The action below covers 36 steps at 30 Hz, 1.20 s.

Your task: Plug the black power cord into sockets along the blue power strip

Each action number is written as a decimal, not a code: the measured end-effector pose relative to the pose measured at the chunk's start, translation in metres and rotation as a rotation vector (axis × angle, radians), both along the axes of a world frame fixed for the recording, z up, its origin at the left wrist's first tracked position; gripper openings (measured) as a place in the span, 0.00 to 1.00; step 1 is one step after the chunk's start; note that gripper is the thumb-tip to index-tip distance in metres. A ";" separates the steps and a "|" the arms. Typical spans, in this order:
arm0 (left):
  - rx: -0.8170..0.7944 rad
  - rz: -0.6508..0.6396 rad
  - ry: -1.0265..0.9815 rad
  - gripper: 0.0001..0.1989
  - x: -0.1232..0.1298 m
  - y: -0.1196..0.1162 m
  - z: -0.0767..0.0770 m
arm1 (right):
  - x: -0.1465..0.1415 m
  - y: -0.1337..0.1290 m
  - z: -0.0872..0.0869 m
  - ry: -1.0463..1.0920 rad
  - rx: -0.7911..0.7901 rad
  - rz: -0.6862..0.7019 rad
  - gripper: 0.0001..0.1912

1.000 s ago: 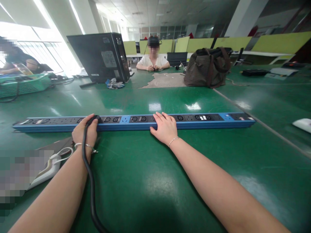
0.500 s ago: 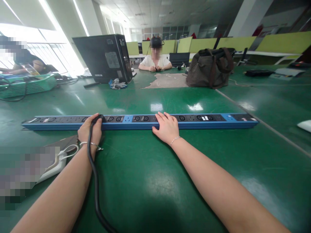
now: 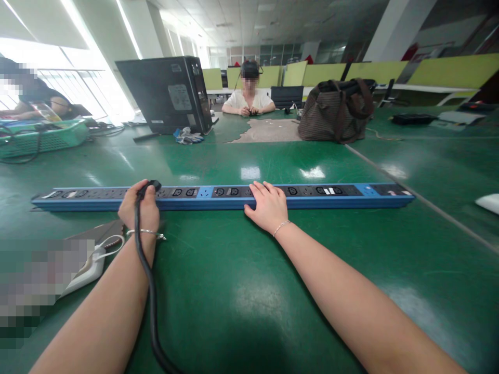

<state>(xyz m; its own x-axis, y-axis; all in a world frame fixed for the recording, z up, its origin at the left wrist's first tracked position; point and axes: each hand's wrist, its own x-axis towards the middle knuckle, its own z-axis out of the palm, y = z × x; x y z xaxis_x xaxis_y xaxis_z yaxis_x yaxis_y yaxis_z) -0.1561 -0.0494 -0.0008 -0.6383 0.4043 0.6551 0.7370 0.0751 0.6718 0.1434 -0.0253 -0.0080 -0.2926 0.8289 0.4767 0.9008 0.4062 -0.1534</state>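
Some fingers of the left hand [image 3: 137, 209] are closed around the black plug [image 3: 155, 185], over the blue power strip [image 3: 210, 203], which lies on the green counter [image 3: 210, 275]. More to the right, the right hand [image 3: 270, 205] rests on this strip, its fingers a little spread.

Find the power strip [image 3: 331, 201] on the table [image 3: 218, 275], before the computer case [image 3: 159, 96] at left and bag [image 3: 325, 117] at right.

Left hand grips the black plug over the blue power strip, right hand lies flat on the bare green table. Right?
No. The right hand rests on the blue power strip, not the green table; head view shows it. Left hand and black plug: as stated.
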 end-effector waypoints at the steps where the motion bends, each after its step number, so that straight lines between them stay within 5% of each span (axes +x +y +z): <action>1: 0.056 0.001 0.010 0.15 0.003 -0.001 0.002 | 0.000 0.000 0.000 0.000 0.000 0.001 0.28; 4: 0.079 -0.085 0.033 0.15 0.013 -0.002 0.005 | 0.000 0.000 0.000 0.003 0.001 -0.001 0.29; 14: -0.235 -0.355 0.176 0.19 0.073 0.000 0.004 | 0.000 0.000 0.000 0.019 0.006 0.004 0.28; 28: -0.350 -0.424 0.407 0.17 0.078 0.001 0.001 | -0.001 -0.001 0.000 0.006 0.015 0.001 0.28; 36: -0.412 -0.406 0.360 0.17 0.079 -0.001 0.004 | 0.000 0.003 -0.002 -0.008 0.016 -0.001 0.28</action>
